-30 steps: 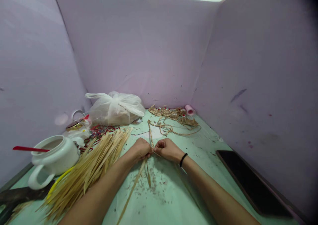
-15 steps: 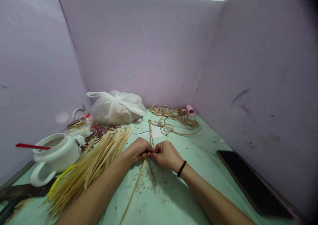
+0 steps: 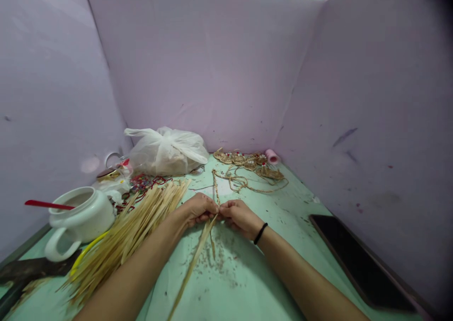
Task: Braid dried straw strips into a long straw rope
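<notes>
A thin braided straw cord (image 3: 215, 187) runs toward me from the back of the table into my fingers. My left hand (image 3: 200, 209) pinches the near end of the cord. Fingertip to fingertip with it, my right hand (image 3: 239, 215) pinches the same spot; a black band circles that wrist. A long flat straw strand (image 3: 193, 263) trails from the pinch toward the front edge, and a shorter strand (image 3: 213, 246) hangs beside it. The exact crossing of the strands is hidden by my fingers.
Left of my arm lies a bundle of dry straw strips (image 3: 141, 231). A white pot (image 3: 87, 217) with a red-handled tool stands beyond it. Farther back are a tied plastic bag (image 3: 166, 153), woven straw pieces (image 3: 244, 159) and a pink thread spool (image 3: 272, 156). A dark flat slab (image 3: 357, 259) lies right.
My fingers have shifted slightly, and the right hand's fingers are more stretched toward the left. The long strand now looks wider below the pinch. The view has tilted a little.
</notes>
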Available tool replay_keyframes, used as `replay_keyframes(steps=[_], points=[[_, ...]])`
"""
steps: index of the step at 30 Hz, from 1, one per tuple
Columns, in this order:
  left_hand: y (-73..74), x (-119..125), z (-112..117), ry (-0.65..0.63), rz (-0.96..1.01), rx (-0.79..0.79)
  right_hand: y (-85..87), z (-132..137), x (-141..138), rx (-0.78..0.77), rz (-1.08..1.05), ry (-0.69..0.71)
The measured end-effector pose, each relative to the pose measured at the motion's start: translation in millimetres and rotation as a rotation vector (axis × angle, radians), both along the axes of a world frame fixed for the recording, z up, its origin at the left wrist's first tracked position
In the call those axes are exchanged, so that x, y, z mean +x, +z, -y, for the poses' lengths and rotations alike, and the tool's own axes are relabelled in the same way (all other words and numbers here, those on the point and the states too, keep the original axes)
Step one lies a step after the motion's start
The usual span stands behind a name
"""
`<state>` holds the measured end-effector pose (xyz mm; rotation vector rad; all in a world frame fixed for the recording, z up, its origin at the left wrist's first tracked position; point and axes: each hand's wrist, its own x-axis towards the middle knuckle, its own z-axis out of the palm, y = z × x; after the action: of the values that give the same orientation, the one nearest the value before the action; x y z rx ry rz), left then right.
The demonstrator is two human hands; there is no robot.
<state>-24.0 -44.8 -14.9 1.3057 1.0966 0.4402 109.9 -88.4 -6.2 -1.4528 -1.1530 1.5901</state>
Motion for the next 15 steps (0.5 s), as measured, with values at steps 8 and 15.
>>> replay_keyframes(steps=[8,15], points=[[-0.3,1,2,-0.035,-0.180,0.064,-12.7,-9,10,0.054,0.133,0.059],[22.8,-2,11,-0.103,-0.436,0.114,-20.1,-10,9,0.057,0.150,0.074]])
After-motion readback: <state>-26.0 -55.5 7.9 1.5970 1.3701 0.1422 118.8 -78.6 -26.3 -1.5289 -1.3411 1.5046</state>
